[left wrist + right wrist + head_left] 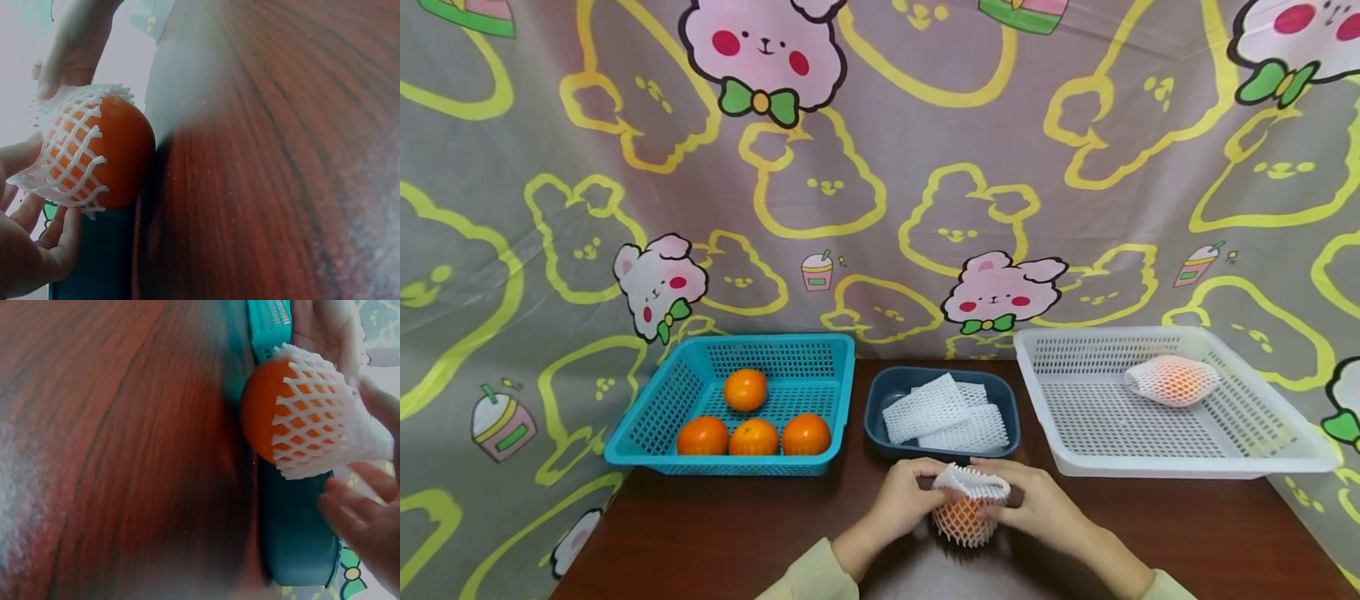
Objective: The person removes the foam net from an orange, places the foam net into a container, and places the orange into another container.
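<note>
An orange (pixel 128 153) sits on the dark wood table, its upper part covered by a white foam fruit net (pixel 972 483). The net's upper end is bunched and stands above the fruit. My left hand (pixel 904 498) pinches the net on its left side, thumb in front, other fingers partly hidden behind. Around the right side, my right hand (pixel 1037 504) holds the same net between thumb and fingers. In the right wrist view the orange's bare underside shows below the net's open edge (pixel 281 428).
Several bare oranges (pixel 746 390) lie in a teal basket (pixel 730 467) at the left. A dark blue tray (pixel 868 417) behind my hands holds several flat foam nets (pixel 925 408). The white basket (pixel 1150 467) at the right contains one netted orange (pixel 1176 381). A patterned cloth (pixel 880 167) hangs behind.
</note>
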Demonstrator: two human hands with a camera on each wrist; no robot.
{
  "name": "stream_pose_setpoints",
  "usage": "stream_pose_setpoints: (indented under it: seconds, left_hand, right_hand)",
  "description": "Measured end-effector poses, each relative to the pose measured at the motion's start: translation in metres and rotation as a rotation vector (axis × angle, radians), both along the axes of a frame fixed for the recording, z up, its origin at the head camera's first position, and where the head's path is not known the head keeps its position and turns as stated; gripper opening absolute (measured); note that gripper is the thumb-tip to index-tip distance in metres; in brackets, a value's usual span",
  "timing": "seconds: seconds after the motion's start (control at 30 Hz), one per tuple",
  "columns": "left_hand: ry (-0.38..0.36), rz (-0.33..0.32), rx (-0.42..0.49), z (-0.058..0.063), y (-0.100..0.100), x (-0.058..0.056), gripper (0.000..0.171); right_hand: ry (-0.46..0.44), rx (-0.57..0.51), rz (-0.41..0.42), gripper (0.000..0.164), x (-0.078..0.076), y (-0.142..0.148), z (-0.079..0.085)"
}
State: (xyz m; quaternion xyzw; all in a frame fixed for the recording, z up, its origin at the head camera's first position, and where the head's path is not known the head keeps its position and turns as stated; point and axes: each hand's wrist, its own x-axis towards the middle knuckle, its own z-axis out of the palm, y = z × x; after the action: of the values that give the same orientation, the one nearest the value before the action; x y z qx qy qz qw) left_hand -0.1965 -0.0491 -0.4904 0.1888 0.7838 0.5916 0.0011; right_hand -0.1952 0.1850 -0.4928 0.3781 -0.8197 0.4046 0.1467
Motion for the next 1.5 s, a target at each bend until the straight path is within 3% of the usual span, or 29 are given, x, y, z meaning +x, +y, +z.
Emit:
stream_pose_setpoints:
  seconds: [0.1, 0.2, 0.43, 0.63, 0.83, 0.93, 1.1, 1.3, 1.5]
  left_hand:
    - [-0.015, 0.022, -0.001, 0.001, 0.0, 0.0, 0.015]
    - [-0.027, 0.038, 0.007, 0.001, 0.0, 0.0, 0.013]
    - [-0.064, 0.007, 0.082, -0.001, -0.001, 0.0, 0.011]
    - [-0.035, 0.002, 0.063, 0.0, -0.002, -0.001, 0.013]
    - [-0.035, -0.043, 0.039, 0.002, -0.007, -0.002, 0.024]
    - [-0.053, -0.07, -0.021, 0.003, -0.011, -0.001, 0.038]
    - [-0.071, -0.111, -0.098, 0.003, -0.015, 0.001, 0.051]
    - [-0.116, -0.139, -0.1, 0.003, -0.019, 0.001, 0.06]
    - [-0.153, -0.277, -0.093, -0.001, -0.022, 0.002, 0.077]
  right_hand:
    - [-0.094, 0.101, 0.007, 0.063, 0.0, 0.002, -0.003]
    - [-0.162, 0.109, 0.028, 0.056, 0.001, 0.002, -0.005]
    - [-0.204, 0.04, 0.015, 0.033, 0.005, 0.0, -0.007]
    - [-0.236, -0.014, -0.007, 0.018, 0.005, -0.005, -0.01]
    - [-0.221, -0.051, -0.033, 0.016, 0.004, -0.01, -0.011]
    - [-0.195, -0.052, -0.051, 0.023, 0.003, -0.012, -0.01]
    - [-0.257, -0.035, -0.042, 0.037, 0.001, -0.012, -0.006]
    - [-0.246, -0.066, 0.002, 0.024, 0.0, -0.016, -0.005]
    - [-0.195, -0.112, -0.023, 0.015, 0.0, -0.022, -0.002]
